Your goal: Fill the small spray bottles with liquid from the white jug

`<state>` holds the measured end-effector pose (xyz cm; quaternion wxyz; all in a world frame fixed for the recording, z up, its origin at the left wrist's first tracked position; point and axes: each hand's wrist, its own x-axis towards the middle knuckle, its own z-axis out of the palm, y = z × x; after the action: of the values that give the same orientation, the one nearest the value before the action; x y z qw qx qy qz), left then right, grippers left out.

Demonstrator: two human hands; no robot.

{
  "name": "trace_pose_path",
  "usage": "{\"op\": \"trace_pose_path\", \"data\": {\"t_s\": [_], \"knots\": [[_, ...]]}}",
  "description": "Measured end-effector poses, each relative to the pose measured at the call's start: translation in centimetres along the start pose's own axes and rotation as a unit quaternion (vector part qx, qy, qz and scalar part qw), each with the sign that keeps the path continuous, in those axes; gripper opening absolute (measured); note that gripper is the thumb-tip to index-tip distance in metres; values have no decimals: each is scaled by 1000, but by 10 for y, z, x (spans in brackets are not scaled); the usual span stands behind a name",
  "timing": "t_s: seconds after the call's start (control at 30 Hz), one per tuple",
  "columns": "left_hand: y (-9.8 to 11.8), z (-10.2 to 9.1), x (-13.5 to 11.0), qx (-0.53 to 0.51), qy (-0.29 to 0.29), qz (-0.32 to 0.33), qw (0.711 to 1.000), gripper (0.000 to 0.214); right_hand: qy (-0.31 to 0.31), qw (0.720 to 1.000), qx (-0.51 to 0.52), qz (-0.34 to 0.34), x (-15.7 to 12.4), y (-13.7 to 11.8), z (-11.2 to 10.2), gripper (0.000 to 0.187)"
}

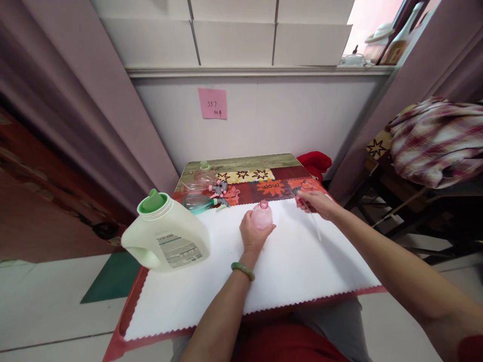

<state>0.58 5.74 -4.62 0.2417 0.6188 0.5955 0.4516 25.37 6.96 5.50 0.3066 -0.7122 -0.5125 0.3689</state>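
My left hand (252, 232) is wrapped round a small pink plastic bottle (262, 214) that stands upright with its neck uncapped on the white mat (287, 266). A green bangle sits on that wrist. My right hand (316, 203) is at the mat's far right edge, fingers pinched on a spray head (298, 193) whose thin clear tube (316, 226) trails down over the mat. A big pale jug with a green cap (166, 236) stands on the mat's left corner.
Two clear spray bottles (199, 193) with grey-pink triggers lie at the table's far left. A pink note (213, 103) is stuck on the wall. A plaid cloth (433, 141) is piled on furniture at the right. Something red (315, 162) lies behind the table.
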Motion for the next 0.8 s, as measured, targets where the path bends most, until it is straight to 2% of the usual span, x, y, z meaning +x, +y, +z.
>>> {"op": "trace_pose_path", "data": {"t_s": [0.03, 0.07, 0.13, 0.2, 0.3, 0.37, 0.47, 0.8], "knots": [[0, 0, 0, 3, 7, -2, 1000, 84, 2, 998, 64, -26, 1, -12, -2, 44], [1, 0, 0, 8, 12, -5, 1000, 84, 11, 982, 178, -64, 1, -25, -4, 44], [1, 1, 0, 16, 17, -14, 1000, 82, 34, 922, 355, -150, 1, -54, -4, 41], [2, 1, 1, 20, 17, -20, 999, 82, 63, 873, 428, -222, -2, -84, 0, 39], [3, -1, 0, 16, 15, -22, 1000, 82, 83, 845, 437, -297, -9, -117, 12, 39], [3, -2, 0, 9, 14, -24, 1000, 82, 79, 842, 420, -331, -14, -129, 22, 38], [2, -3, -1, -11, 11, -28, 999, 80, 62, 846, 396, -351, -19, -132, 40, 38], [2, -7, 1, -151, -12, -44, 987, 86, 41, 881, 376, -283, -29, -109, 77, 48]]}}
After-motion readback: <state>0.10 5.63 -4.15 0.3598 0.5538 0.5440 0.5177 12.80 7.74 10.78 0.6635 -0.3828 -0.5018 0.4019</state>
